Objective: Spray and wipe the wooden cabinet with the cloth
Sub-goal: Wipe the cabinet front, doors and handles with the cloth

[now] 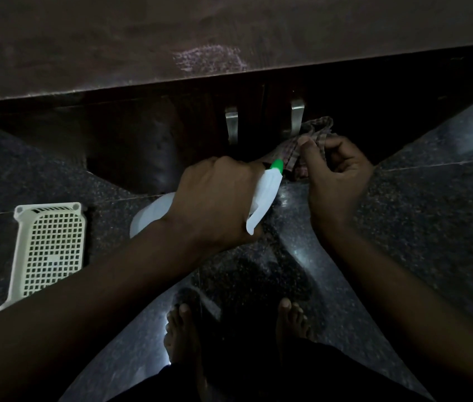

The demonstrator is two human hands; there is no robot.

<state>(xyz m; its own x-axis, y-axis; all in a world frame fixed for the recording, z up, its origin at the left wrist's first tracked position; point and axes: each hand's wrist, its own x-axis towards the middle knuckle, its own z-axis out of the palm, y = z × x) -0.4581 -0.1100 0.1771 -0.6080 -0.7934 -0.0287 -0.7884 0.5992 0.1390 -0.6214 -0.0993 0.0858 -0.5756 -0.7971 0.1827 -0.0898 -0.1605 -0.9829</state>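
The dark wooden cabinet (171, 47) fills the top of the head view, with a pale sprayed patch on its top surface and two metal door handles (232, 123) below the edge. My left hand (215, 201) grips a white spray bottle (264, 195) with a green nozzle that points up and right. My right hand (336, 175) pinches a checked cloth (310, 140), bunched against the cabinet front beside the right handle.
A white perforated plastic basket (50, 248) lies on the dark speckled stone floor (432, 213) at the left. Two bare feet (183, 338) stand on the floor below my hands. The room is dim.
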